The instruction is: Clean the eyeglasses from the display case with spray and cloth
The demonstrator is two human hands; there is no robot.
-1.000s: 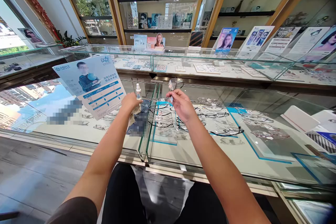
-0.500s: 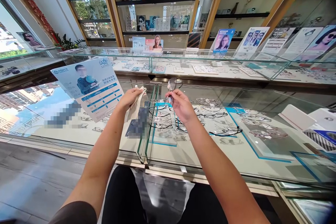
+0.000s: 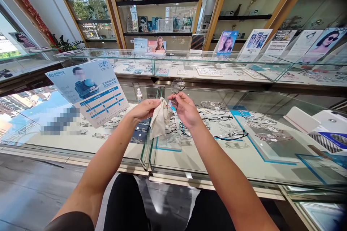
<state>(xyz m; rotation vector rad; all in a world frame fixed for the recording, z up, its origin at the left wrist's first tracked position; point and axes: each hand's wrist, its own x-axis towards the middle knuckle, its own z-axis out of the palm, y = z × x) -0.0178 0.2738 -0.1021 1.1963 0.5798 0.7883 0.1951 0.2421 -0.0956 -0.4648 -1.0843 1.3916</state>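
Pinched in my left hand (image 3: pixel 146 109) is a cream cleaning cloth (image 3: pixel 159 122), its lower end hanging over the glass counter. My right hand (image 3: pixel 187 110) grips a pair of eyeglasses (image 3: pixel 178 86) with a thin dark frame, one lens sticking up above the fingers. The other lens shows to the left of my right fingertips, close beside the cloth; I cannot tell whether they touch. Behind my left hand stands a small white bottle (image 3: pixel 139 95) with a cap.
A printed sign (image 3: pixel 89 92) leans on the left of the counter. Rows of glasses (image 3: pixel 231 135) lie under the counter's glass. An open white box (image 3: pixel 322 124) sits at the right. Farther back are another display case (image 3: pixel 184 65) and poster stands (image 3: pixel 255 45).
My left hand has moved right with the cloth, up to the eyeglasses. The white bottle now shows more fully. My right hand stays nearly in place, and the view has shifted slightly.
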